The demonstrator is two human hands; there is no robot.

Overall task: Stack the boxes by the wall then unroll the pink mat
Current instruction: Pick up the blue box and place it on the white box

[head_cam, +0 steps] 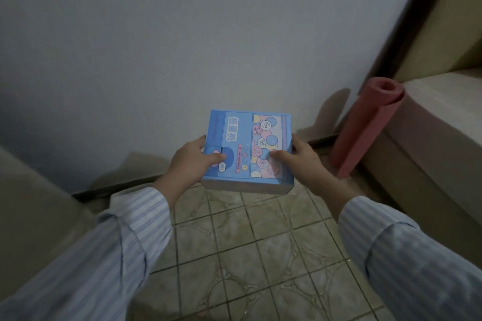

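Big grey wall point(182, 34) fills the top of the view, a tiled floor point(247, 255) runs below it, and a beige sofa point(430, 117) sits off to the right with another beige piece point(34, 216) at the left edge. Leaning up against that right-hand sofa, there's the pink mat point(365, 128), rolled tight, standing tilted with its lower end on the floor close to the wall. Two striped sleeves point(104, 255) reach in from the bottom. And here's the blue box point(247, 148), held up in the air over the floor, just short of the wall, printed face up with numbered balls on it. Left hand point(190, 161) grips its left edge, thumb laid across the top near the front corner, the other fingers point(200, 142) curled round the side and underneath. Right hand point(305, 161) mirrors it on the right edge, thumb pressed on the ball pattern, its fingers wrapped down the far side. Both hands closed firmly on the box; the mat stands well apart to their right.
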